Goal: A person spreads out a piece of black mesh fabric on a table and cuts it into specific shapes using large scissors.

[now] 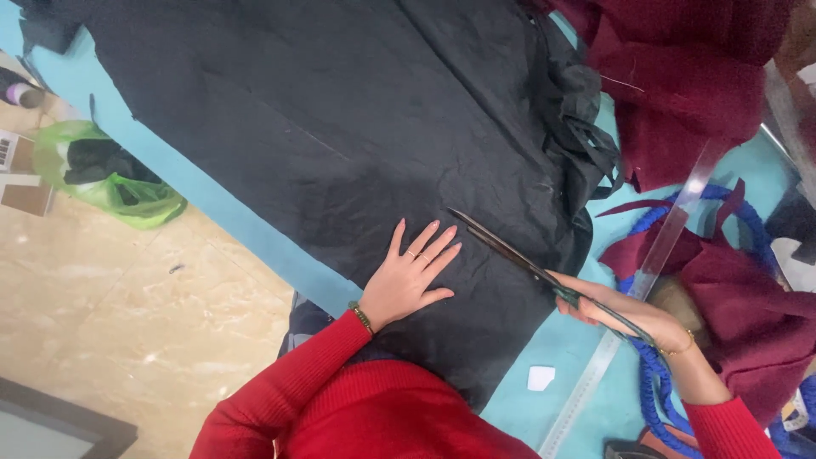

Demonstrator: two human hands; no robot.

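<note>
Hands: both work on the black fabric, which serves as the landmark for every place below.
Left hand: lies flat on the black fabric near its lower edge, palm down, fingers spread a little and pointing up and to the right; it holds nothing and presses the cloth still.
Scissors: just right of the left hand, blades resting on the black fabric; tip up-left, close beside the left fingertips, handles down-right at the cloth's right border.
Long axis: the scissors run on a slant from upper left to lower right, and they point up-left, further into the black fabric.
Blades: close together, nearly closed as far as can be seen.
Right hand: off the right edge of the black fabric, over the teal table, fingers wrapped through the scissor handles.
Nearer hand: the right hand holds the tool; the left hand is nearer its tip.
Clear ruler: right of the black fabric, a long strip slanting under the right wrist.
Blue cord: right of the ruler.
Dark red cloth: heaped beyond the black fabric's upper right corner.
</note>
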